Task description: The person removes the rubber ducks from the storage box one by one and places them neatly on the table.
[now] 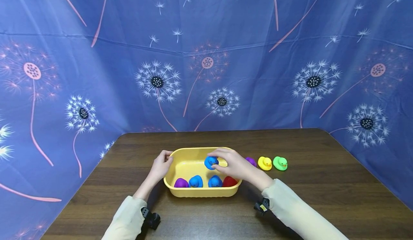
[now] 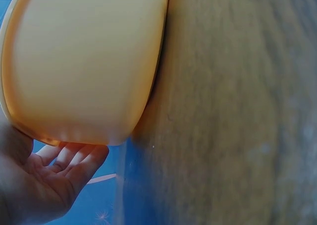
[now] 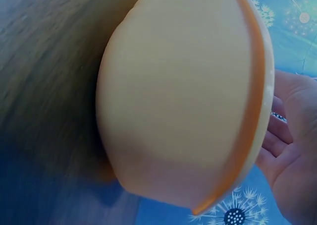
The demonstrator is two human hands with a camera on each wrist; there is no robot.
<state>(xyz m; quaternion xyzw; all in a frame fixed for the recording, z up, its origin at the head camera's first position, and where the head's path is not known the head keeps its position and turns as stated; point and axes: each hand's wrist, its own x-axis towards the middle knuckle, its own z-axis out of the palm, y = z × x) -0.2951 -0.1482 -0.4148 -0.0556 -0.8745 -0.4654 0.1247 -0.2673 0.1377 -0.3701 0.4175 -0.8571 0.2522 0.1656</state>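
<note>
The right hand [image 1: 233, 166] pinches a small blue rubber duck [image 1: 211, 162] in its fingertips, over the back of the yellow plastic tub [image 1: 203, 193] on the brown wooden table [image 1: 322, 182]. The left hand [image 1: 160, 167] grips the tub's left rim, fingers curled over it. A loose pinch could let the duck tumble onto the purple, blue and red ducks [image 1: 204, 182] below, or bounce out

We see a tub [image 1: 180, 193] mid-surface [image 1: 322, 197], four ducks [image 1: 195, 181] along its near wall, a fifth [image 1: 211, 162] farther in; three ducks [image 1: 265, 163] line up right of it.
</note>
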